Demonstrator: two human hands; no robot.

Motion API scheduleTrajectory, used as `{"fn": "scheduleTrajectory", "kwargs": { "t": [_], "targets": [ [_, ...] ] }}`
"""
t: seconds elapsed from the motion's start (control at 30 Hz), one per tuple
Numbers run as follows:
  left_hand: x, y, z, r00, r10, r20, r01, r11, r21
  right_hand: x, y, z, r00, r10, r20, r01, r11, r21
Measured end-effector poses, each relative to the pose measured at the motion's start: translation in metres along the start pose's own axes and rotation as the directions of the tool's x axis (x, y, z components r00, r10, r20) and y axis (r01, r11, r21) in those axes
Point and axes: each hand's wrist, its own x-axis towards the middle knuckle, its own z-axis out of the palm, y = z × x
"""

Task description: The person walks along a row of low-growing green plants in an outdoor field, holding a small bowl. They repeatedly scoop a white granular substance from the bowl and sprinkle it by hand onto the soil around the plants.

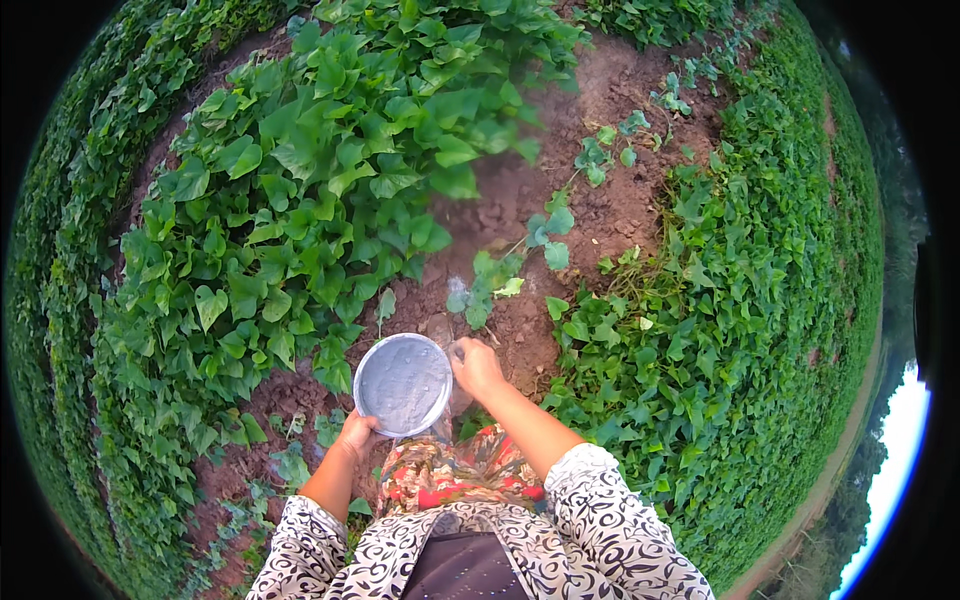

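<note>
My left hand (361, 430) grips the rim of a round bowl (402, 385) with a pale rim and grey powder inside. My right hand (472, 362) is closed just beyond the bowl's right edge, fingertips curled down; what it holds, if anything, is hidden. Below both hands are brown soil (519, 343) and small blue-green seedlings (480, 295) with pale powder among them. My patterned sleeves and floral lower clothing show at the bottom of the view.
Dense leafy vines (250, 220) cover the ground to the left, and more low vines (740, 290) spread to the right. A strip of bare soil with seedlings runs ahead between them. A pale path (820, 480), darker vegetation and sky show at the far right rim.
</note>
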Motion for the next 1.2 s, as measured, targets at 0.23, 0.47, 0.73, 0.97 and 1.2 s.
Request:
{"fn": "scheduleTrajectory", "kwargs": {
  "t": [0.23, 0.47, 0.73, 0.97, 1.2],
  "targets": [
    [-0.012, 0.005, 0.064, 0.989, -0.017, 0.148, 0.029, 0.996, -0.079, -0.035, -0.018, -0.006, 0.981, 0.107, 0.160, -0.078, 0.980, -0.181],
    [-0.007, 0.031, 0.123, 0.969, 0.039, 0.246, -0.029, 0.999, -0.042, -0.022, -0.010, -0.022, 0.997, -0.040, 0.070, 0.046, 0.995, -0.083],
    [0.035, 0.056, 0.172, 0.966, 0.076, 0.246, -0.076, 0.997, -0.007, 0.031, 0.014, -0.091, 0.999, 0.038, -0.001, -0.037, 0.984, 0.175],
    [0.056, 0.042, 0.211, 0.979, 0.133, 0.154, -0.108, 0.982, -0.157, 0.134, 0.054, -0.178, 0.950, 0.311, 0.004, -0.256, 0.774, 0.580],
    [0.046, 0.000, 0.251, 0.991, 0.071, 0.110, -0.057, 0.991, -0.125, 0.152, 0.088, -0.237, 0.928, 0.259, -0.268, -0.202, 0.954, 0.222]
  ]
}}
